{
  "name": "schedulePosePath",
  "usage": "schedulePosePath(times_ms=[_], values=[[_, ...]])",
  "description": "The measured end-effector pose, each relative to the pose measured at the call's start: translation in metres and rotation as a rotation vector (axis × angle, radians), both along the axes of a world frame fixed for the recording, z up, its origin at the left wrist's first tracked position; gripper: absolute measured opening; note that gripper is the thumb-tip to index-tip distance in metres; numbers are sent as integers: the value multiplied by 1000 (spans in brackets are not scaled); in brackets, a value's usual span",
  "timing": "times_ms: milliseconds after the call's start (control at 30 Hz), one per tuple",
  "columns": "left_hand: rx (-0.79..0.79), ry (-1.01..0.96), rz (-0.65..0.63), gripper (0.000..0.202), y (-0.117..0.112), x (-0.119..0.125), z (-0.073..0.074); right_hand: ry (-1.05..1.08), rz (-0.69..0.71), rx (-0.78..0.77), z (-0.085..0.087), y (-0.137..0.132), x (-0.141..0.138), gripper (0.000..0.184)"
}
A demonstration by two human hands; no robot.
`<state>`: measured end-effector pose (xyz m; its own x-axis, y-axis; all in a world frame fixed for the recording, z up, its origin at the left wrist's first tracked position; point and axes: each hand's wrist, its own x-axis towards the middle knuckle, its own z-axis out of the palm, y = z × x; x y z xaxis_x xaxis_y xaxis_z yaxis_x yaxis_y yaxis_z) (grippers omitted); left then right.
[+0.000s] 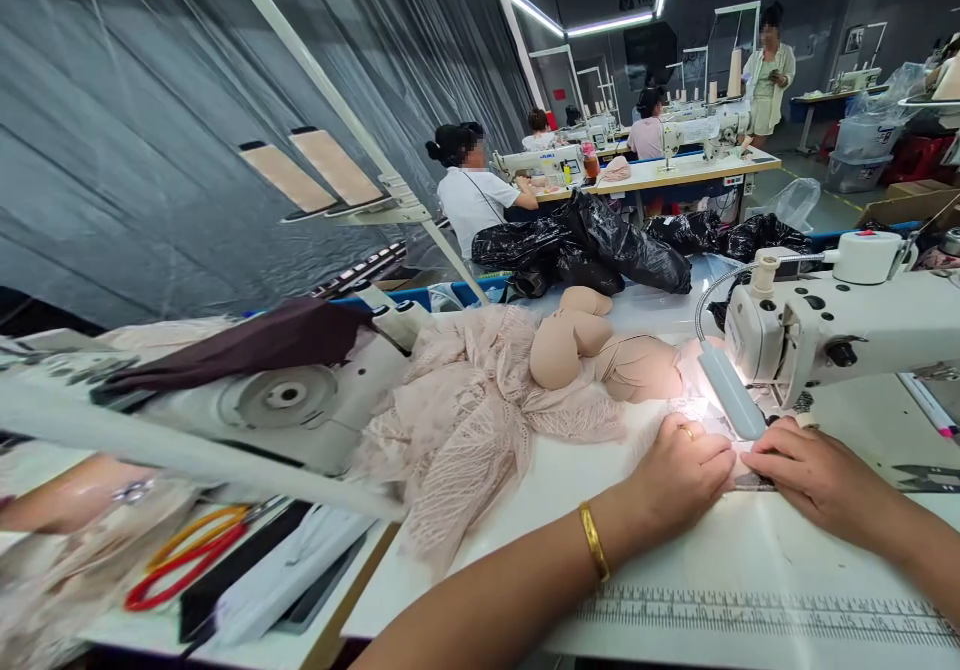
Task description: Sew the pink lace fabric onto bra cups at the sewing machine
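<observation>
My left hand [684,472], with a gold bangle [594,542] on its wrist, has its fingers curled down on a pale pink lace fabric [697,408] at the sewing machine [799,335]. Close beside it, my right hand [816,472] pinches the same fabric's edge near the needle area. A grey lamp [731,390] on a bendy neck lights this spot and hides part of the needle and fabric. Beige moulded bra cups [574,340] and a heap of pale pink lace [480,410] lie to the left of my hands.
A printed ruler [750,612] runs along the table's front edge. Thread snips [930,477] and a marker pen [930,405] lie right. At left are another machine [277,400], red-and-yellow-handled scissors [187,555] and another person's arm [75,490]. Black plastic bags [600,245] lie behind.
</observation>
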<state>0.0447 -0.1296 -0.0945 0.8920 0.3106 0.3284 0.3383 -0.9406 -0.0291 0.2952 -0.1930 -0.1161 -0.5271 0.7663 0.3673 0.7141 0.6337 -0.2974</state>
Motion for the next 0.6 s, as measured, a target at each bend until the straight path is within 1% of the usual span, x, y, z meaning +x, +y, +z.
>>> schedulePosePath(times_ms=[100,200,400,600], values=[[21,26,-16,19,9,1,2,5,-26,8,0,2,0,37],[12,47,-64,15,23,1,5,5,-55,34,0,5,-1,32],[-60,78,-126,16,48,3,10,-54,-126,57,-4,8,-4,28],[-129,87,-155,23,61,4,11,-93,-161,77,-4,10,-8,28]])
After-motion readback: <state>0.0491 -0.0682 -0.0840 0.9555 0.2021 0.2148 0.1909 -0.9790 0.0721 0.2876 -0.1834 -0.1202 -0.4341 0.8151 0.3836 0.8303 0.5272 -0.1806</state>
